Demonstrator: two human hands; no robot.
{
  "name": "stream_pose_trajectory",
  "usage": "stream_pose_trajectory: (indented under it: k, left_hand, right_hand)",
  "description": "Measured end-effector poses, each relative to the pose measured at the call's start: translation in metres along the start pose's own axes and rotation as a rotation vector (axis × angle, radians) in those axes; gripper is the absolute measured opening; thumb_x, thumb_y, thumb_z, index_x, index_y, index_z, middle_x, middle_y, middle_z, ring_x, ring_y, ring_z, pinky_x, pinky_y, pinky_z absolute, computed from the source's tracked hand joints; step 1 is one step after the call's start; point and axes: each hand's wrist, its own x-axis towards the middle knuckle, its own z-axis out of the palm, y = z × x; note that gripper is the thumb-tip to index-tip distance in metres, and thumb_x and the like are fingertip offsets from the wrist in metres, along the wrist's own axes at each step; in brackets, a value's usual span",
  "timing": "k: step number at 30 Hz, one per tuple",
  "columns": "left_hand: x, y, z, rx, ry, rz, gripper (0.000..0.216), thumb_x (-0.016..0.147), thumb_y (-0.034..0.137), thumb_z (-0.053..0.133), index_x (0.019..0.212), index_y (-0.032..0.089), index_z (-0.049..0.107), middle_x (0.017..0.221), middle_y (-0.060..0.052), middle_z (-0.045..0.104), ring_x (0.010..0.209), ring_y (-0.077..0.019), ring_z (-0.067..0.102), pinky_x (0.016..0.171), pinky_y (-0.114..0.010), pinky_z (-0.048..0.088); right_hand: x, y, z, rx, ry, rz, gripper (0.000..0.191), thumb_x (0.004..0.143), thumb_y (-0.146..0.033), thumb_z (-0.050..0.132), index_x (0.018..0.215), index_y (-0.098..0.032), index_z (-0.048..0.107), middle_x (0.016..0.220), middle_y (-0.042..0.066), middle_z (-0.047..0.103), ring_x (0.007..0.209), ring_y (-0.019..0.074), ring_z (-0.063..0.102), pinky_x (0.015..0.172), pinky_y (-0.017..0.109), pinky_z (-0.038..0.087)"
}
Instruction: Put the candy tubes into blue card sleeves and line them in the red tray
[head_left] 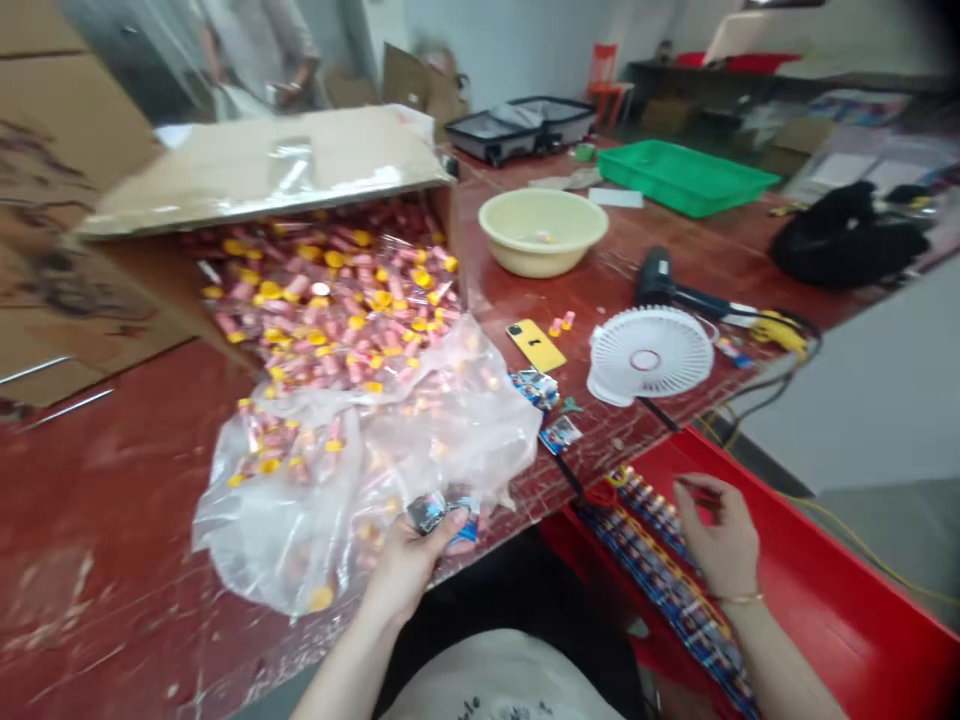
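My left hand (412, 560) is closed around a few small blue-and-silver printed packets (457, 525), with the thumb on top, at the table's front edge. Beside it spreads a clear plastic bag (457, 420) with pink, yellow-capped pieces inside. My right hand (721, 540) hovers over a red tray (817, 560) at the right. Its thumb and fingers curl together in a pinch; whatever may be between them is too small or blurred to make out. Below that hand lie long rows of small blue wrapped pieces (660, 585) in the tray.
A tipped carton (300, 180) spills many pink-and-yellow pieces (337, 300). Around the table are a cream basin (544, 255), a yellow phone (535, 345), a white fan (652, 355), a black heat gun or dryer (656, 280) with cables, and a green tray (686, 180). Another person (259, 50) stands behind.
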Motion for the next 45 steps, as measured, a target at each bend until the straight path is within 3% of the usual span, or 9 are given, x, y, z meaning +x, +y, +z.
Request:
stream_pose_trajectory:
  k: [5,9,12,15,20,24,33,39,45]
  left_hand:
    - [-0.009,0.013,-0.018,-0.118,0.04,-0.008,0.045,0.064,0.038,0.08,0.096,0.008,0.066,0.089,-0.014,0.068,0.076,-0.0211,0.066,0.062,-0.025,0.054]
    - [-0.018,0.022,-0.036,-0.13,0.091,-0.024,0.045,0.069,0.041,0.076,0.094,0.006,0.066,0.09,-0.017,0.068,0.079,-0.0224,0.067,0.064,-0.025,0.055]
    - [-0.021,0.025,-0.047,-0.157,0.113,-0.038,0.049,0.068,0.042,0.077,0.1,0.007,0.065,0.098,-0.018,0.067,0.083,-0.0234,0.067,0.064,-0.025,0.055]
    - [-0.019,0.023,-0.058,-0.206,0.126,-0.079,0.053,0.063,0.038,0.081,0.103,0.009,0.063,0.099,-0.016,0.067,0.085,-0.0224,0.067,0.065,-0.023,0.055]
    - [-0.008,0.013,-0.066,-0.235,0.085,-0.024,0.045,0.06,0.033,0.084,0.088,0.007,0.06,0.076,-0.01,0.067,0.068,-0.0176,0.065,0.063,-0.025,0.055]
    - [-0.001,0.012,-0.062,-0.222,0.073,0.039,0.048,0.058,0.031,0.085,0.093,0.008,0.061,0.076,-0.006,0.066,0.065,-0.0163,0.064,0.063,-0.026,0.055]
    - [0.003,0.012,-0.054,-0.202,0.059,-0.019,0.052,0.056,0.031,0.086,0.098,0.009,0.064,0.094,-0.009,0.068,0.074,-0.0172,0.065,0.076,-0.033,0.057]
    - [-0.004,0.019,-0.044,-0.207,0.029,-0.015,0.048,0.069,0.041,0.077,0.099,0.007,0.062,0.092,-0.014,0.067,0.082,-0.0235,0.066,0.069,-0.031,0.056]
    - [0.0,0.019,-0.034,-0.265,-0.047,-0.061,0.045,0.073,0.041,0.074,0.101,0.009,0.062,0.094,-0.014,0.066,0.08,-0.0214,0.065,0.066,-0.03,0.056]
  right_hand:
    - [0.0,-0.179,0.129,0.287,-0.382,-0.833,0.019,0.086,-0.014,0.053,0.103,-0.022,0.054,0.099,0.009,0.06,0.098,0.024,0.054,0.089,0.041,0.044]
    - [0.018,-0.256,0.235,0.087,-0.716,-0.932,0.035,0.08,-0.001,0.047,0.111,-0.016,0.057,0.114,0.012,0.056,0.114,0.0254,0.045,0.1,0.043,0.037]
    - [0.024,-0.27,0.27,-0.031,-0.865,-0.918,0.037,0.075,0.003,0.052,0.109,-0.012,0.059,0.117,0.015,0.054,0.116,0.0276,0.044,0.101,0.047,0.033]
    - [0.02,-0.262,0.258,0.141,-0.901,-0.85,0.024,0.08,-0.008,0.059,0.103,-0.012,0.058,0.108,0.013,0.056,0.105,0.0235,0.052,0.093,0.04,0.043]
    - [0.006,-0.252,0.192,0.74,-1.149,-0.468,0.026,0.084,-0.027,0.063,0.105,-0.018,0.049,0.094,0.005,0.057,0.085,0.0148,0.058,0.072,0.028,0.05]
    - [0.002,-0.259,0.162,0.743,-1.155,-0.452,0.034,0.079,-0.022,0.071,0.096,-0.02,0.042,0.083,0.001,0.055,0.07,0.0108,0.055,0.061,0.024,0.046]
    - [0.003,-0.278,0.154,0.573,-1.092,-0.776,0.02,0.08,-0.023,0.07,0.083,-0.015,0.052,0.076,0.0,0.05,0.062,0.0076,0.046,0.056,0.023,0.042]
    - [-0.016,-0.255,0.164,0.74,-1.345,-0.268,0.029,0.08,-0.032,0.07,0.084,-0.016,0.046,0.072,-0.002,0.05,0.062,0.0083,0.051,0.057,0.021,0.044]
    - [-0.038,-0.229,0.164,0.89,-1.059,-0.099,0.033,0.08,-0.036,0.07,0.094,-0.019,0.044,0.08,0.0,0.053,0.072,0.0111,0.053,0.065,0.024,0.045]
